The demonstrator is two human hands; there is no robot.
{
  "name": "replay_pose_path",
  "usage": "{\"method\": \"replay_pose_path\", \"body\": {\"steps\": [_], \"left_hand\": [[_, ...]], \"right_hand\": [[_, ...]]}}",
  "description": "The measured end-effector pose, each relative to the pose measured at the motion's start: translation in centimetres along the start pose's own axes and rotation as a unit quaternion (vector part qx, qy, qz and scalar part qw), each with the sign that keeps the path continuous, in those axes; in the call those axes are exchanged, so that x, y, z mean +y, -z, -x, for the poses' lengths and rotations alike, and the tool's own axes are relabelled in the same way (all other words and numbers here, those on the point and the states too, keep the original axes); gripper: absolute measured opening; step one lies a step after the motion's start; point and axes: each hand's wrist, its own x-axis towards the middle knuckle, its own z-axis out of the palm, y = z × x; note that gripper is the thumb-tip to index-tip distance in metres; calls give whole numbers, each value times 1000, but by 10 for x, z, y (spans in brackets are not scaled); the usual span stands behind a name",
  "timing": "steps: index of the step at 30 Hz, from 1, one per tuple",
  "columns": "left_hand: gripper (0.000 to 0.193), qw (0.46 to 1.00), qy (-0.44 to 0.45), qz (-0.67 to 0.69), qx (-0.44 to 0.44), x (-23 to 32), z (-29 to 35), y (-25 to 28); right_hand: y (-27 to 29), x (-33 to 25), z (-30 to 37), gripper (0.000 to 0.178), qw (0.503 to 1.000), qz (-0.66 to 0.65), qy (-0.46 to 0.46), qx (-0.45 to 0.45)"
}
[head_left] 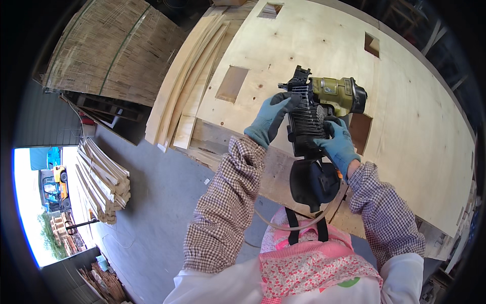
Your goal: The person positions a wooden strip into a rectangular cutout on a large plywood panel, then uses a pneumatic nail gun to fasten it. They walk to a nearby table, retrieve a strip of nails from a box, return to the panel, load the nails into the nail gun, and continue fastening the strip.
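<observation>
An olive-green and black coil nail gun (331,91) lies on its side on a pale plywood panel (405,131). Its magazine hangs open, with the rounded black cover (306,185) swung down toward me past the panel's near edge. A coil of nails (307,119) stretches along the opened part. My left hand (271,116), gloved in blue and grey, has its fingers closed on the nails' left side near the nose. My right hand (339,142), in a matching glove, curls its fingers around the right side of the coil. Its fingertips are partly hidden against the black magazine.
Rectangular holes pierce the panel, one cutout (232,84) left of the gun. Long wooden strips (190,81) lie along its left side. An air hose (304,226) loops close before my body. Bundled slats (101,177) and a strapped wood stack (111,48) stand left.
</observation>
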Motion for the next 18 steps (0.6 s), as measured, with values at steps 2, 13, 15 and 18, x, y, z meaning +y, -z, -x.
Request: {"method": "replay_pose_path", "body": {"steps": [2, 13, 15, 18], "left_hand": [[35, 1000, -9, 11, 20, -6, -4, 3], [27, 996, 4, -22, 82, -6, -33, 10], [21, 995, 7, -19, 100, -8, -41, 10], [13, 988, 6, -61, 143, -9, -50, 4]], "right_hand": [[0, -6, -4, 45, 997, 65, -19, -22], [7, -12, -37, 50, 936, -58, -231, -260], [12, -16, -42, 51, 931, -52, -207, -297], [11, -21, -38, 59, 929, 23, -197, -312]]}}
